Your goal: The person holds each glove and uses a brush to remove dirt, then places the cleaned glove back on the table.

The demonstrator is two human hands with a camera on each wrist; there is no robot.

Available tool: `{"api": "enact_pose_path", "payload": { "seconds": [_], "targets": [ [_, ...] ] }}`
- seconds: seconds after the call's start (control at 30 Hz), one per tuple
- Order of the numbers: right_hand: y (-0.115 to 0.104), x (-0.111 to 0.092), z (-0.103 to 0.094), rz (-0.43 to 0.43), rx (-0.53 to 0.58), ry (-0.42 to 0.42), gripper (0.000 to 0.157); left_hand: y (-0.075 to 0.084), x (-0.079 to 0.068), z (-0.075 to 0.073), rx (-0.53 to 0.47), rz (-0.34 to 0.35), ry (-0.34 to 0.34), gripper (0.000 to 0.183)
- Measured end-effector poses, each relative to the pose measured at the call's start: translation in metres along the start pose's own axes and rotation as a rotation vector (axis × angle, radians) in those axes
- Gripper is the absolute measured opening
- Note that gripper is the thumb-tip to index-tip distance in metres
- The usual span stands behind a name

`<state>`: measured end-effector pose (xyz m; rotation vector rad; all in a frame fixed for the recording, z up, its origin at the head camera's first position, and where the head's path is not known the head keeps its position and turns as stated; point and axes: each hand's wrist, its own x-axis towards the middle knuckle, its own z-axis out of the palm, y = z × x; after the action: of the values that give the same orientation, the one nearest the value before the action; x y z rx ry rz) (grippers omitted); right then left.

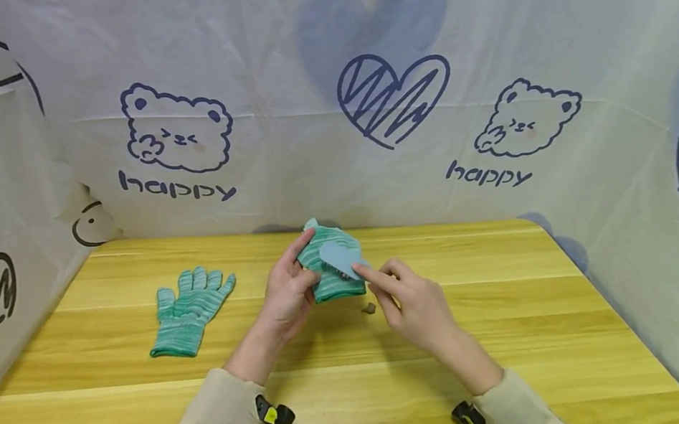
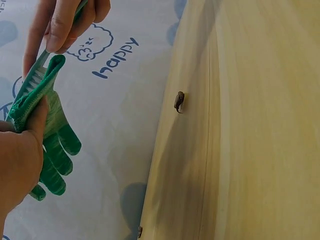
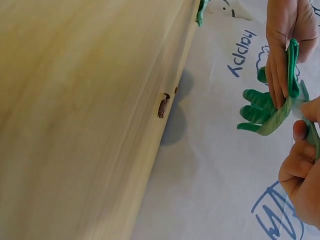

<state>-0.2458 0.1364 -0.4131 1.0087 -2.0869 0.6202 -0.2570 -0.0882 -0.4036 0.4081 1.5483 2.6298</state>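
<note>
My left hand (image 1: 288, 291) grips a green striped knit glove (image 1: 337, 286), raised above the table, with the thumb on its near face. In the left wrist view the fingers of the glove (image 2: 60, 150) hang down. With fingers and thumb, my right hand (image 1: 414, 303) pinches a light blue heart-shaped brush (image 1: 338, 258). Its pale bristles (image 2: 36, 79) face the glove and meet it near the cuff. From the right wrist, part of the brush (image 3: 311, 131) is covered by the right fingers.
A matching green glove (image 1: 188, 316) lies flat on the wooden table (image 1: 513, 332) at the left. Below the hands sits a small dark brown lump (image 1: 369, 308). Behind the table's far edge hangs a white printed cloth (image 1: 277, 141).
</note>
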Motion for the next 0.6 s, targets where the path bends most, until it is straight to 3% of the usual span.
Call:
{"api": "enact_pose_path", "payload": {
  "seconds": [0.23,0.6],
  "targets": [
    [0.0034,-0.0002,-0.0013,0.112,-0.019,0.0,0.041,0.0001,-0.0002,0.0004,0.004,-0.005,0.011,0.083],
    [0.0095,-0.0008,-0.0045,0.181,-0.018,0.039,0.039,-0.0008,0.0015,-0.0003,-0.016,0.001,0.022,0.084]
  ]
}}
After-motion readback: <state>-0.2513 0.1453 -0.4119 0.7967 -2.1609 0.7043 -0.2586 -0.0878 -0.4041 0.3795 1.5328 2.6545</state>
